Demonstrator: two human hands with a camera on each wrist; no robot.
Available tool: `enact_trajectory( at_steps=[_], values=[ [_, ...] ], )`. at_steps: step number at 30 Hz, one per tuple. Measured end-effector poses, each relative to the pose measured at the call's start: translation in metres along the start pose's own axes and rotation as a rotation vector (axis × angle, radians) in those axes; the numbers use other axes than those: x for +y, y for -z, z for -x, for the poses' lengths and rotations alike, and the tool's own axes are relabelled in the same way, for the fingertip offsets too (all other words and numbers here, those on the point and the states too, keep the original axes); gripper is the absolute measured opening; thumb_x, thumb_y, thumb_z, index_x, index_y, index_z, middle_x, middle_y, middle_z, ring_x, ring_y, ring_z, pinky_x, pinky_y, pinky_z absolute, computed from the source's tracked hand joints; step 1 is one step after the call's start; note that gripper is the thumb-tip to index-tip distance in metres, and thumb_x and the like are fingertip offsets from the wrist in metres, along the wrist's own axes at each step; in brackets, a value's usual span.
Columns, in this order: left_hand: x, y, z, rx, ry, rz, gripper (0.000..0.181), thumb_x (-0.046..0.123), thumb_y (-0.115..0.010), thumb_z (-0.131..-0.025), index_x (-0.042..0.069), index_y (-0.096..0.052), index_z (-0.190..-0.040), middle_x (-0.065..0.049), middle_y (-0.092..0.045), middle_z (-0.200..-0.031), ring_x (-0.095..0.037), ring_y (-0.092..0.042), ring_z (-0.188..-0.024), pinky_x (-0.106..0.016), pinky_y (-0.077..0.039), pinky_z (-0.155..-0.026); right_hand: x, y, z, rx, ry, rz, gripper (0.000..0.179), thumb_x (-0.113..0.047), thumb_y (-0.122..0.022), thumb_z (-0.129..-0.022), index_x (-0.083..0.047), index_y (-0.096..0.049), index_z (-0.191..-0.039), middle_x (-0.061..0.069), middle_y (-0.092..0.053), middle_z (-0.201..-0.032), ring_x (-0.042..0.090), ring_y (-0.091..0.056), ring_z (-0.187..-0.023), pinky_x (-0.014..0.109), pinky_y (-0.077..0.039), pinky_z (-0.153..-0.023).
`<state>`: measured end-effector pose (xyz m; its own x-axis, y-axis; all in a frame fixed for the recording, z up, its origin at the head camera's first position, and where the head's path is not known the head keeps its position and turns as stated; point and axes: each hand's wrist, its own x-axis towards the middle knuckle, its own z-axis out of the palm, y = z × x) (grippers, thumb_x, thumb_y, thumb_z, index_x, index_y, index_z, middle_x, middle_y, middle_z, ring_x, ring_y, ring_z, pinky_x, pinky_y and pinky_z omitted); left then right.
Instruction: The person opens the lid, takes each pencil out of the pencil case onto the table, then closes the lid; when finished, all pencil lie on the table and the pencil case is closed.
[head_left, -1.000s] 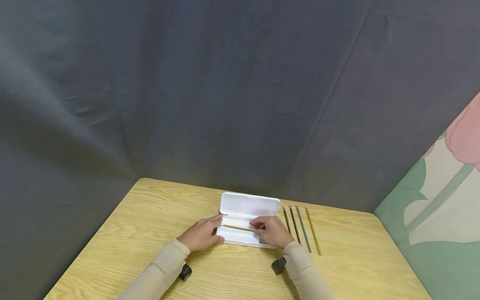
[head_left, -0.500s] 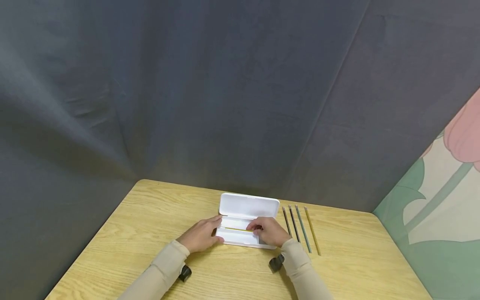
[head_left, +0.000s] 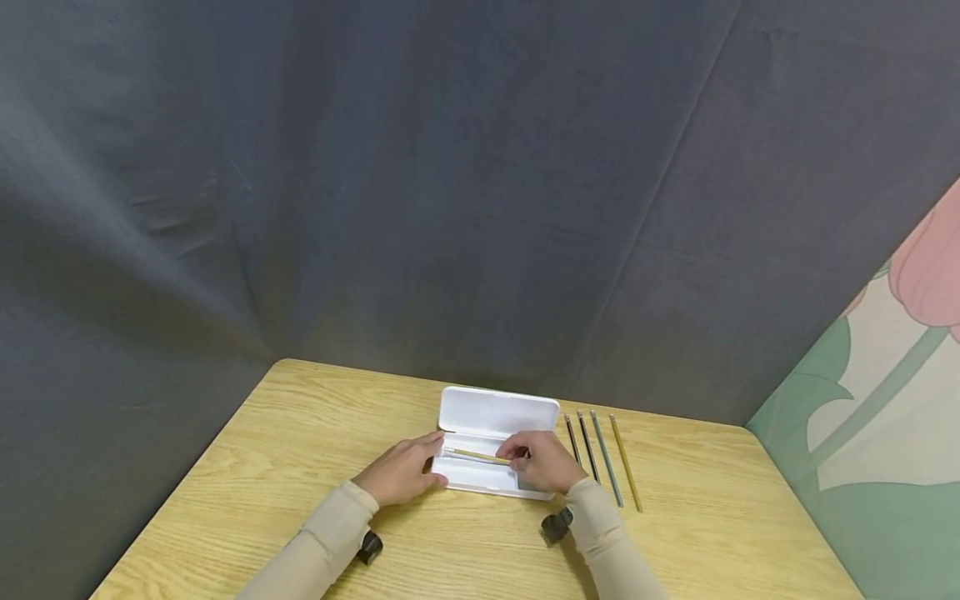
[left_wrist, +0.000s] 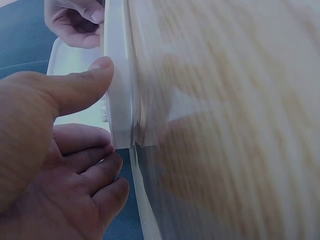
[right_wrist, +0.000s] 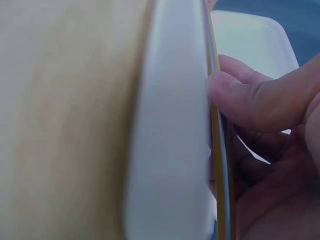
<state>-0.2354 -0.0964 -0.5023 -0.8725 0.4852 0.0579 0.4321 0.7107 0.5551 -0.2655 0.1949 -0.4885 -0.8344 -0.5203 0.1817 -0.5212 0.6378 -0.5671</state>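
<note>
A white pencil case [head_left: 468,476] lies with its lid [head_left: 498,412] raised at the back. My right hand [head_left: 546,461] pinches a yellow pencil [head_left: 472,455] between thumb and fingers near its right end. The pencil runs lengthwise over the case, its pale end to the left. Up close in the right wrist view, the pencil [right_wrist: 218,150] shows yellow, pale and dark lengthwise bands beside the case's front wall [right_wrist: 172,120]. My left hand [head_left: 401,471] holds the left end of the case, thumb at the front corner. Its fingers bend at the short side in the left wrist view.
Right of the case several pencils lie side by side on the wooden table [head_left: 720,517]: dark ones [head_left: 588,446], a teal one [head_left: 607,458] and a yellow one [head_left: 626,462]. A dark curtain [head_left: 465,208] hangs behind the table.
The yellow pencil and right hand first dip lower into the case, then rise slightly, showing more of the pencil. The left hand keeps its place on the case.
</note>
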Motion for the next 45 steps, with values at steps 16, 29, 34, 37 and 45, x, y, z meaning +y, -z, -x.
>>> enact_trajectory(
  at_steps=[16,29,34,37,45],
  values=[
    [-0.003,0.001,0.000,0.008,-0.006,0.016,0.073,0.041,-0.070,-0.095,0.007,-0.043,-0.154,-0.011,-0.039,-0.163,-0.034,-0.045,-0.147,-0.047,-0.043,-0.119,0.005,0.116,0.067,0.406,-0.165,-0.126,0.035,0.003,-0.069,-0.093,-0.009,-0.071,-0.125,0.014,-0.071,-0.102,0.000,-0.065,-0.085,0.017,-0.059,-0.071],
    [0.000,0.002,0.002,0.002,-0.010,0.023,0.072,0.039,-0.070,-0.096,0.006,-0.044,-0.154,-0.011,-0.039,-0.163,-0.034,-0.044,-0.147,-0.048,-0.043,-0.119,0.098,0.115,0.112,0.311,-0.472,0.166,0.044,-0.002,-0.065,-0.092,-0.001,-0.063,-0.135,0.015,-0.074,-0.100,0.012,-0.068,-0.081,0.022,-0.052,-0.060],
    [0.001,0.003,0.003,0.001,-0.014,0.016,0.071,0.039,-0.070,-0.096,0.005,-0.044,-0.153,-0.011,-0.038,-0.163,-0.034,-0.044,-0.147,-0.047,-0.044,-0.119,0.110,0.105,0.111,0.231,-0.521,0.221,0.044,-0.002,-0.063,-0.087,0.003,-0.064,-0.131,0.013,-0.074,-0.093,0.015,-0.064,-0.072,0.028,-0.048,-0.059],
    [0.002,0.004,0.003,0.004,-0.010,0.017,0.071,0.037,-0.070,-0.096,0.005,-0.044,-0.153,-0.011,-0.038,-0.163,-0.034,-0.044,-0.147,-0.048,-0.044,-0.119,0.108,0.101,0.109,0.213,-0.540,0.241,0.044,-0.003,-0.065,-0.085,0.003,-0.065,-0.129,0.013,-0.075,-0.091,0.016,-0.063,-0.071,0.034,-0.053,-0.061],
    [0.002,0.003,0.003,0.007,-0.003,0.000,0.070,0.036,-0.069,-0.097,0.003,-0.044,-0.153,-0.011,-0.038,-0.163,-0.033,-0.043,-0.148,-0.047,-0.043,-0.119,0.109,0.091,0.104,0.179,-0.622,0.233,0.049,-0.006,-0.067,-0.086,0.002,-0.060,-0.134,0.015,-0.071,-0.094,0.019,-0.060,-0.071,0.035,-0.053,-0.062]
  ],
)
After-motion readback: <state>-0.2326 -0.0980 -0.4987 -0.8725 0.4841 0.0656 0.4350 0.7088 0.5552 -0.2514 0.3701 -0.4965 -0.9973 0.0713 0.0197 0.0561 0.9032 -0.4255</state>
